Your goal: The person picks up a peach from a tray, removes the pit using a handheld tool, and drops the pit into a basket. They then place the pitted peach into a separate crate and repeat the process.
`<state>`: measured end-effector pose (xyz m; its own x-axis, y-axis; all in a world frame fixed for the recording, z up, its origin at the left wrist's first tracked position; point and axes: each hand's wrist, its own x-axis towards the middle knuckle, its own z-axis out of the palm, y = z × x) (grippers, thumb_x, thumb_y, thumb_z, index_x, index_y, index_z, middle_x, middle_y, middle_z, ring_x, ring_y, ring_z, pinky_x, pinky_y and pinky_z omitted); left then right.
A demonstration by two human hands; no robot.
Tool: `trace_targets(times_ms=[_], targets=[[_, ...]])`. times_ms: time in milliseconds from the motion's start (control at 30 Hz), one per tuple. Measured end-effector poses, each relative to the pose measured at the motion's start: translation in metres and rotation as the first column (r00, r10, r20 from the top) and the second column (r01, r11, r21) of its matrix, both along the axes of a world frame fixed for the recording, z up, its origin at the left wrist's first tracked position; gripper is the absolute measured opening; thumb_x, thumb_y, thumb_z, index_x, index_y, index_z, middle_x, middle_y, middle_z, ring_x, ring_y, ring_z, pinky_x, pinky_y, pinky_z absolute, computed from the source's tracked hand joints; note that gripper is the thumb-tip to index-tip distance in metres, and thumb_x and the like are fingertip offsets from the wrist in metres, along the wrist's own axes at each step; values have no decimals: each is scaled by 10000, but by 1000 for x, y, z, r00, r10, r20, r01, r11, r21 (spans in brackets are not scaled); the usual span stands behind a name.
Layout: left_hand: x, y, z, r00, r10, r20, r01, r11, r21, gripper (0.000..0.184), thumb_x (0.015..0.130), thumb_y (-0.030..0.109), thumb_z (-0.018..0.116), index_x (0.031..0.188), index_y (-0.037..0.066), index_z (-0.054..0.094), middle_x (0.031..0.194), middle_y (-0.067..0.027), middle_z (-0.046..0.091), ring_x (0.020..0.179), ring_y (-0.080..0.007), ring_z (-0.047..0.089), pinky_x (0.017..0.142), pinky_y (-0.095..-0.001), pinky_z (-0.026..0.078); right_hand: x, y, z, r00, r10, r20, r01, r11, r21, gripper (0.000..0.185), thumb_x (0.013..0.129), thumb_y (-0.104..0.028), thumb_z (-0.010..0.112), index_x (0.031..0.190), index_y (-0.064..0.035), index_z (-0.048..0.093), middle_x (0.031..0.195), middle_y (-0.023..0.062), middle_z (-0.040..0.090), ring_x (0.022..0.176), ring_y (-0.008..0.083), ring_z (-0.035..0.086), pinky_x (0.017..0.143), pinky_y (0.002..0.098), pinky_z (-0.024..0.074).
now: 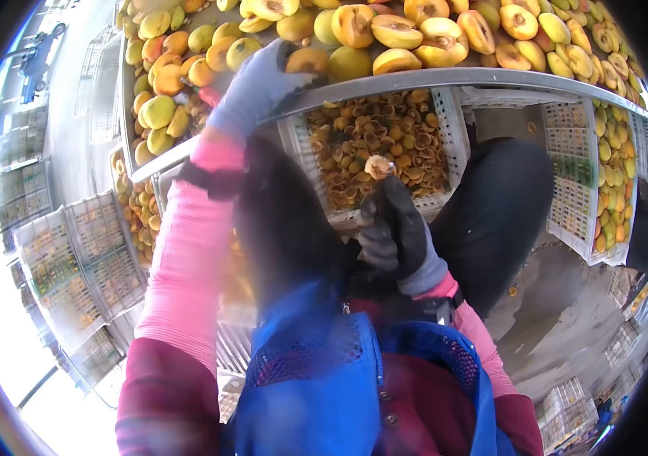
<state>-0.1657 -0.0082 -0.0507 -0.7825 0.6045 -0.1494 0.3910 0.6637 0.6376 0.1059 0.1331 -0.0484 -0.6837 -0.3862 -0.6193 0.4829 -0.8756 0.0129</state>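
My left hand, in a grey and black glove, reaches over the metal rim of the fruit table. Its thumb and fingers are apart beside a yellow peach; I cannot make out any grip on it. In front of my lap, my right hand, also gloved, is closed. From its fingertips sticks a small tool, mostly hidden, with a glint of metal and a brown peach pit at its tip. Below them is a white crate full of brown pits. Several halved peaches lie cut side up along the rim.
Whole peaches are heaped at the table's left end. A white crate of fruit stands right of my knee. Stacked crates line the floor at left; more crates sit at lower right. My legs flank the pit crate.
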Motion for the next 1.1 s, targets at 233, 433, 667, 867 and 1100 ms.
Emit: trace_targets(times_ms=[233, 433, 667, 867, 1100], targets=[[121, 16, 73, 868, 156, 472, -384, 813, 437, 397, 741, 30, 673, 1115, -22, 549, 957, -78, 625, 860, -95, 584, 749, -258, 499, -28, 7, 23, 953, 63, -298, -79, 996, -44, 459, 925, -541, 433, 853, -95, 518, 538, -23, 414, 363, 71, 337, 315, 207, 265], [161, 0, 80, 814, 190, 549, -429, 834, 348, 283, 817, 94, 652, 1059, -24, 562, 862, -45, 602, 748, -100, 545, 680, -233, 452, -13, 11, 33, 922, 78, -380, 85, 915, 394, 158, 945, -114, 466, 1062, -21, 518, 796, 12, 500, 631, 52, 458, 546, 195, 404], [180, -3, 58, 787, 38, -616, 151, 956, 252, 464, 752, 25, 703, 1158, -40, 489, 845, -120, 589, 602, -211, 542, 546, -360, 483, -1, -22, 35, 784, 351, -512, 426, 296, 855, 140, 918, -110, 507, 1004, -2, 525, 772, 121, 570, 628, 237, 554, 581, 313, 439], [207, 20, 67, 643, 203, 739, -735, 434, 520, 366, 895, 183, 573, 1181, -30, 487, 949, -155, 598, 775, -230, 593, 699, -335, 504, 9, -16, 45, 792, 417, -445, 435, 126, 892, 244, 886, -193, 565, 1026, 0, 509, 807, 201, 587, 730, 388, 582, 618, 404, 450], [211, 23, 52, 781, 275, 561, -601, 575, 555, 366, 952, 317, 494, 1060, -26, 565, 898, -89, 598, 797, -139, 566, 702, -279, 467, 18, -25, 36, 805, 416, -424, 429, 85, 899, 289, 891, -184, 545, 1103, 8, 503, 869, 215, 604, 774, 399, 593, 656, 416, 465]])
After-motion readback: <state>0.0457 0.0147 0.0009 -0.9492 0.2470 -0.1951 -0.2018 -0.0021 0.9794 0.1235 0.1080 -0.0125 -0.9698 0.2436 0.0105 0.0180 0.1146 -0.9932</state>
